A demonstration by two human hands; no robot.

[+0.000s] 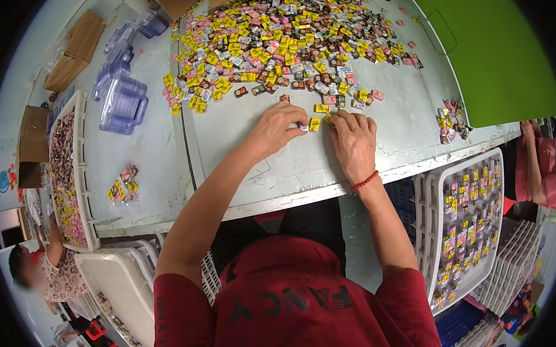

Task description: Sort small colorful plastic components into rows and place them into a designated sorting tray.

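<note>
My left hand (275, 130) is closed, pinching a small whitish block (303, 128) between thumb and fingertips just above the table. Close by, my right hand (353, 139) has its fingers bent together, with a small yellow block (328, 118) at its thumb and index finger. Between the two hands a yellow and black block (314, 124) lies loose. Another yellow block (322, 108) and a pink one (329, 100) sit just beyond. A wide pile of similar small printed blocks (278, 43), yellow, pink, brown, black and white, spreads over the far table.
Clear plastic trays (124, 106) are stacked at the left, near a bagged bunch of blocks (124, 185). A white crate (83, 182) holds more blocks. At right stand a green panel (490, 52), a small heap (452, 121) and white racks (429, 229) with filled packs. Other people work at both sides.
</note>
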